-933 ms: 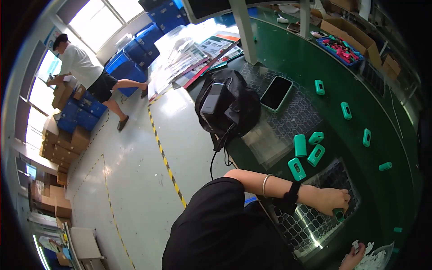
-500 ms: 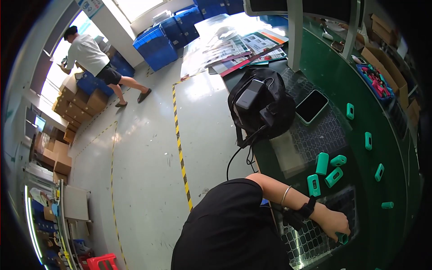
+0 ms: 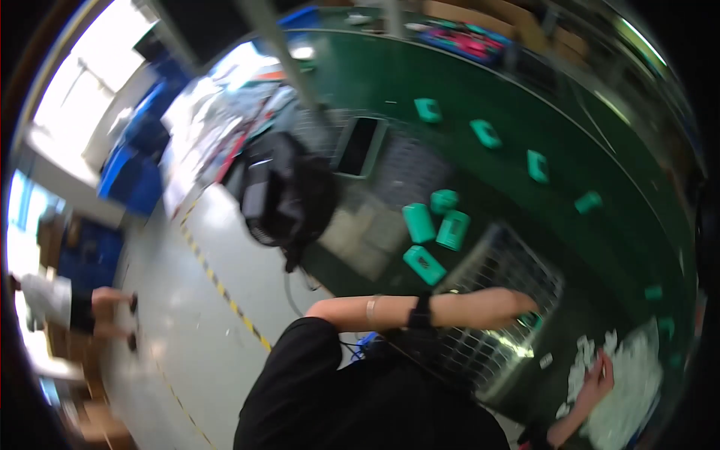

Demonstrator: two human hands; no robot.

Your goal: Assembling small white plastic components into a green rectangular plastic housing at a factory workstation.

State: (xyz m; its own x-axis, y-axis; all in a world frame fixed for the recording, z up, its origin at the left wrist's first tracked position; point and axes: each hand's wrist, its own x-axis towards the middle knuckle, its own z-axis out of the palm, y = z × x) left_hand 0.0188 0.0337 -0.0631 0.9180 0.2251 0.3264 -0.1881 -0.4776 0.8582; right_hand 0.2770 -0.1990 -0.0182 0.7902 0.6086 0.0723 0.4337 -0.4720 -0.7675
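My left hand [image 3: 506, 309], with a dark wrist band and a bracelet, is closed on a small green plastic casing [image 3: 531, 321] above the clear gridded tray [image 3: 499, 262]; the fingers hide most of the casing. Farther right, my right hand [image 3: 596, 386] is over a heap of small white pieces [image 3: 626, 386]. Its fingers point away from me, too smeared to show whether they hold one. Beyond the tray, several green casings lie grouped, one of them a casing with a dark slot [image 3: 424, 265]. More are spaced along the green table, including a casing [image 3: 538, 166] near its far edge.
A black bag [image 3: 289, 191] with a dark box on it sits at the table's left edge, next to a phone [image 3: 360, 146]. Printed sheets [image 3: 217, 127] are stacked behind. A bin of coloured parts [image 3: 465, 41] stands at the back. Another person [image 3: 56, 300] is far left.
My view has swung to the right and blurred, bringing my right hand and the white heap into sight. My left hand still has the green casing over the tray.
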